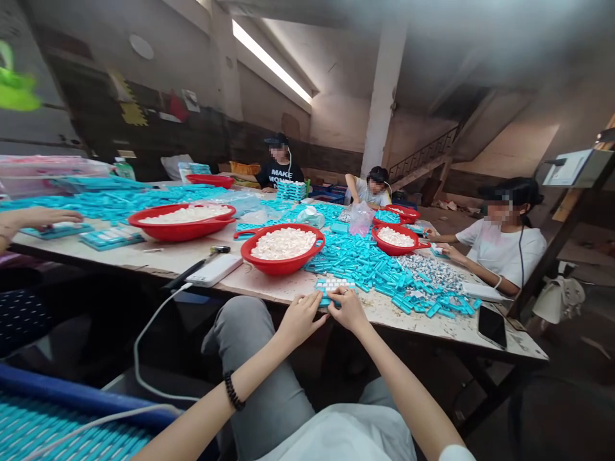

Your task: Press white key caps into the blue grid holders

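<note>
The left hand, fingers extended, touches and presumably steadies the turquoise, white-capped block at the wearer's twelve o'clock; the right hand curls over it, any pinch indiscernible; the red handled bowl, at the block's ten o'clock, presumably keeps white pieces reachable.

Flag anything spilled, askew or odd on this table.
Loose blue pieces lie heaped directly on the table, strays near the front edge, running into small speckled bits. Looks untidy beside white pieces kept in a red bowl, though possibly deliberate. A phone near the edge looks out of place.
</note>
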`<act>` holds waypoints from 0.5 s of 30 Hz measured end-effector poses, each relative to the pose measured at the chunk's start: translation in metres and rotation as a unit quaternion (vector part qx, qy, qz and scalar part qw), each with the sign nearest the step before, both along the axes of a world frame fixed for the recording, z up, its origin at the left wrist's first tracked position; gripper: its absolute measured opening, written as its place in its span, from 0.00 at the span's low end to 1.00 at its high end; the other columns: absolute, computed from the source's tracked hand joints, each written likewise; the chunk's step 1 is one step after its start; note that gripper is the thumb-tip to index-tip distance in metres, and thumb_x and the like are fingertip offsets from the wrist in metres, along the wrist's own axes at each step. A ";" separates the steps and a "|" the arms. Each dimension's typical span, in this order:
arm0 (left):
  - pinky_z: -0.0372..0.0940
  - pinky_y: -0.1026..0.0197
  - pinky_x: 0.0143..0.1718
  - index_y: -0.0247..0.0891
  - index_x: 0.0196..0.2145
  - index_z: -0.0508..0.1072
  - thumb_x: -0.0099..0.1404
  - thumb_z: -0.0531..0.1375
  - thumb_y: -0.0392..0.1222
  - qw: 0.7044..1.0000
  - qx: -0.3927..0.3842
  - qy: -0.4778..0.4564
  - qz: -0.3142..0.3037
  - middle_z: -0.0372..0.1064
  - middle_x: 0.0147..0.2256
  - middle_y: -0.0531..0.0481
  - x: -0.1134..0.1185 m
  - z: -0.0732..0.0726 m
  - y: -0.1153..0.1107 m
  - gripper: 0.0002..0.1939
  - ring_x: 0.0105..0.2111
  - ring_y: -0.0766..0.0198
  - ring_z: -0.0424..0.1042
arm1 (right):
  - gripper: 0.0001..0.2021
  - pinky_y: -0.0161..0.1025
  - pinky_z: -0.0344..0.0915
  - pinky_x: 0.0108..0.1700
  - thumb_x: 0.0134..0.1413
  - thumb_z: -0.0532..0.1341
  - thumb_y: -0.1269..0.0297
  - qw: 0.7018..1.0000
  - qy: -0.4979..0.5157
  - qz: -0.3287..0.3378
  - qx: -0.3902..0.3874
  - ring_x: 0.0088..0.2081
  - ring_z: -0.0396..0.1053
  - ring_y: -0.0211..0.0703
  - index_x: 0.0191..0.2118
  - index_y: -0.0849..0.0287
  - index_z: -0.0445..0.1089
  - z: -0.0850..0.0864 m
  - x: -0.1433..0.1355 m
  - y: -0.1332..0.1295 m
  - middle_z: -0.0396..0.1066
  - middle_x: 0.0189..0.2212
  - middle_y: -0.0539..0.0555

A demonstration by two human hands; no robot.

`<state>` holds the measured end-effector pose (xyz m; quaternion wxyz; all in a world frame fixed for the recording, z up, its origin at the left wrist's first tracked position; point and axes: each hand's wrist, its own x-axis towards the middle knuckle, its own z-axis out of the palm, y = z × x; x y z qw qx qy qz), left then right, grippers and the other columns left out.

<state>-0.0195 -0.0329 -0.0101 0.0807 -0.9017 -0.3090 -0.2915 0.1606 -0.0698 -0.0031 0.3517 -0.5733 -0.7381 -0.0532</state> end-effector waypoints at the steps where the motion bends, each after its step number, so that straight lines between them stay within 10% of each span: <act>1: 0.63 0.42 0.57 0.33 0.57 0.69 0.66 0.57 0.45 1.000 0.000 0.003 -0.001 0.70 0.57 0.33 0.000 0.000 0.000 0.24 0.54 0.44 0.72 | 0.15 0.43 0.61 0.52 0.55 0.63 0.73 1.000 0.010 -0.003 -0.004 0.46 0.71 0.46 0.47 0.53 0.78 0.001 0.000 0.000 0.75 0.41 0.54; 15: 0.39 0.38 0.67 0.32 0.68 0.54 0.70 0.47 0.52 0.996 0.062 -0.058 0.030 0.55 0.66 0.31 0.013 -0.035 0.003 0.34 0.65 0.45 0.59 | 0.18 0.48 0.60 0.60 0.54 0.64 0.70 0.997 0.072 -0.012 0.010 0.54 0.66 0.49 0.50 0.52 0.76 0.008 -0.004 -0.009 0.73 0.50 0.54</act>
